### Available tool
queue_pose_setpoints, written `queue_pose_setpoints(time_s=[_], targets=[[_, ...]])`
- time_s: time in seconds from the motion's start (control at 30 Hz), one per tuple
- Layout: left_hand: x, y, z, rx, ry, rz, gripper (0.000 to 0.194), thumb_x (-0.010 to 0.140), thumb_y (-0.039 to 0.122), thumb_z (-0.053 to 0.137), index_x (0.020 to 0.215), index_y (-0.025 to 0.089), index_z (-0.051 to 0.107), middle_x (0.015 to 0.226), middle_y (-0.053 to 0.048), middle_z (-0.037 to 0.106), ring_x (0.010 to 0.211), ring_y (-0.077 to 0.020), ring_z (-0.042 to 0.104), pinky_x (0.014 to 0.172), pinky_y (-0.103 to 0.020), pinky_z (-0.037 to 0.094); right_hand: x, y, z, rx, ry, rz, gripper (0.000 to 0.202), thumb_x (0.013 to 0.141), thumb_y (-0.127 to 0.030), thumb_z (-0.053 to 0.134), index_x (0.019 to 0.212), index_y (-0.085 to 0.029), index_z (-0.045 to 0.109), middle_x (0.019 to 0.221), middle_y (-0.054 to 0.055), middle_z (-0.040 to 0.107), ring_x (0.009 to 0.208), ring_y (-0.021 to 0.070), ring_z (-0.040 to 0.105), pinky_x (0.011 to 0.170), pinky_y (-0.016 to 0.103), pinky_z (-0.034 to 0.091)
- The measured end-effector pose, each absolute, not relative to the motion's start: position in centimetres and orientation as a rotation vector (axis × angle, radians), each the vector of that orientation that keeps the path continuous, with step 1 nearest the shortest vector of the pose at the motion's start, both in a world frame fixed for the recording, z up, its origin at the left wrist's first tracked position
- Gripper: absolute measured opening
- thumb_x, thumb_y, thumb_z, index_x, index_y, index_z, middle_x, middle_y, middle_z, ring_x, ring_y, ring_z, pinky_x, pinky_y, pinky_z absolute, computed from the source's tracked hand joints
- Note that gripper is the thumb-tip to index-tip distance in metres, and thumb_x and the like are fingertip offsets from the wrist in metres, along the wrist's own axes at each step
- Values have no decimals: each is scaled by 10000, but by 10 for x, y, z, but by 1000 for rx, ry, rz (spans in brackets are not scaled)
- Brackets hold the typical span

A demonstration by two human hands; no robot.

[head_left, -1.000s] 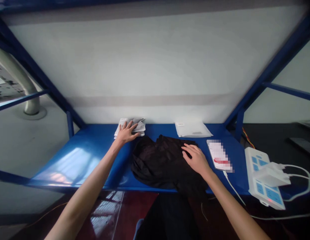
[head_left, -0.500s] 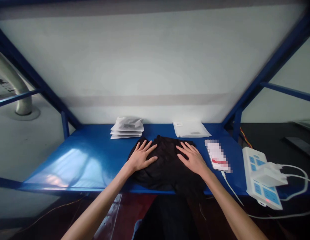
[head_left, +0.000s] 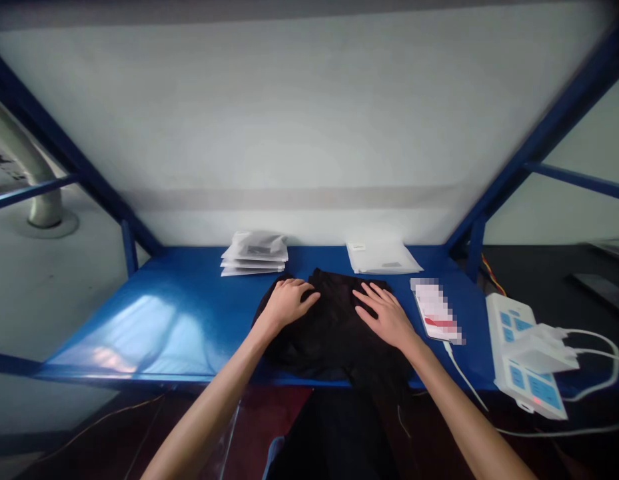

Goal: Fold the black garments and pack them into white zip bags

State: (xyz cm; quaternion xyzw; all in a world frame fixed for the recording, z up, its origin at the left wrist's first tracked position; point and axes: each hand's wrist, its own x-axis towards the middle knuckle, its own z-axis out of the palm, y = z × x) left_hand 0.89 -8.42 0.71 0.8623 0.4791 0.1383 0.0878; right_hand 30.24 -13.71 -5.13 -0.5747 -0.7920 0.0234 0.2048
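Observation:
A black garment (head_left: 334, 327) lies bunched on the blue tabletop, with part of it draping over the front edge. My left hand (head_left: 288, 302) rests on its left part; the fingers are close together and bent down, the thumb stands apart, and the fingertips are partly turned out of sight. On the right part, my right hand (head_left: 386, 313) lies flat with fingers spread, holding nothing. Which kind of garment it is I cannot tell.
Behind the garment sit a stack of packaged clear bags (head_left: 254, 253) and some flat white bags (head_left: 384, 258). To the right are a phone (head_left: 436, 313) on a white cable and a power strip (head_left: 526, 360) with chargers. Blue frame bars (head_left: 514, 160) flank the table (head_left: 139, 327).
My left hand has gone from spread flat to bent fingers and shifted slightly right. The right hand stays spread on the garment, almost unmoved.

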Motion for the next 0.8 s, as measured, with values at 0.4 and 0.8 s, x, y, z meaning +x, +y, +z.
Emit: queue_pose_setpoints(time_s=[0.4,0.8], targets=[[47,-19,-18,2325,1571,681,254,946,405,605,1107,256,733,1052,-53,716,927,-234,699,791,-301,524,318,-129,-61,-1752,-1447,-55,467,956,-449,475,1230,-142,695,1138,176,688,1078,330,618,959,499,500],[27,-32,-3,2339,1248,912,163,902,217,620,1034,234,713,1030,-24,741,971,-199,684,905,-298,528,323,-139,-54,-1600,-1277,137,266,909,-428,554,1015,-204,649,1014,102,750,889,241,705,806,384,574]])
